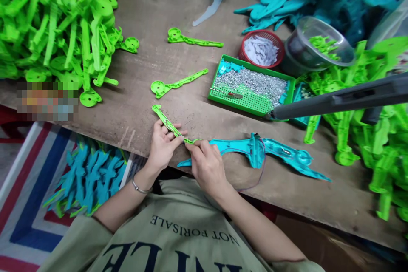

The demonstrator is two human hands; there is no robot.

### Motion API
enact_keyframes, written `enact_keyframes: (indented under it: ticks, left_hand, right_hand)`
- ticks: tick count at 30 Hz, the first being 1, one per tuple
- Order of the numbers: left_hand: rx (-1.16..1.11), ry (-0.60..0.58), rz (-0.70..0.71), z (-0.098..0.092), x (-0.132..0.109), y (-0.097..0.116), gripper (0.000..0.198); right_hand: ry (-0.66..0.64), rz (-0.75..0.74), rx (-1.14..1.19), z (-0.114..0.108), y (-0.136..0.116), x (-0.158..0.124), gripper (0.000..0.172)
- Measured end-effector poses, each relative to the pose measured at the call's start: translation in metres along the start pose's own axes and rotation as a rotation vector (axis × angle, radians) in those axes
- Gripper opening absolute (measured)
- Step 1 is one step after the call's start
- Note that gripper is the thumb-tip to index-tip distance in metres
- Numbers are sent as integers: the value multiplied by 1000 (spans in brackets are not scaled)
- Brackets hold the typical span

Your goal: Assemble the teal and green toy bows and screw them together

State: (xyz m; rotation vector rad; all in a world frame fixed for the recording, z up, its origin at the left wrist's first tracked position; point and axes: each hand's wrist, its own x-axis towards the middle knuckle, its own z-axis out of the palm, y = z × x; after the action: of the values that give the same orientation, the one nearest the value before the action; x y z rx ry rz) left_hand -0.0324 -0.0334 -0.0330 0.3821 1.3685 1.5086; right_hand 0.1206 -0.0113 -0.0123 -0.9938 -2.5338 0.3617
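Observation:
Near the table's front edge, my left hand (163, 144) is closed round the middle of a green plastic arm-shaped part (162, 115). Its hooked end points up and away from me. My right hand (207, 162) pinches the part's near end, and its fingertips hide most of that end. Beside and partly under my right hand lies a teal bow-shaped plastic part (236, 146), with a thin dark cord (263, 170) hanging from its middle. Two more green arm parts, one nearer (178, 83) and one farther (196, 42), lie flat on the tabletop.
A green perforated tray (248, 98) holds many small screws and a thin screwdriver (228, 92). Behind it stand a red basket (263, 61) of white pieces and a clear tub (299, 46). Green parts (63, 21) heap at left and right. A power screwdriver (338, 100) juts in from the right.

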Motion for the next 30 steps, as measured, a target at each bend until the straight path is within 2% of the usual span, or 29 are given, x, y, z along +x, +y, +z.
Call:
enact_keyframes:
  ticks: [5, 12, 20, 26, 30]
  left_hand:
    - [9, 22, 17, 2, 1, -1, 67]
    - [28, 44, 38, 3, 0, -3, 66]
    - [30, 46, 61, 2, 1, -4, 68]
    - [53, 46, 80, 2, 1, -6, 69]
    - [44, 54, 95, 2, 1, -7, 68]
  right_hand:
    - [53, 127, 188, -4, 3, -1, 21]
    - [132, 202, 173, 4, 6, 4, 14]
    - [110, 184, 247, 2, 14, 7, 13]
    - [78, 148, 131, 8, 16, 7, 16]
    - [26, 74, 5, 4, 15, 7, 21]
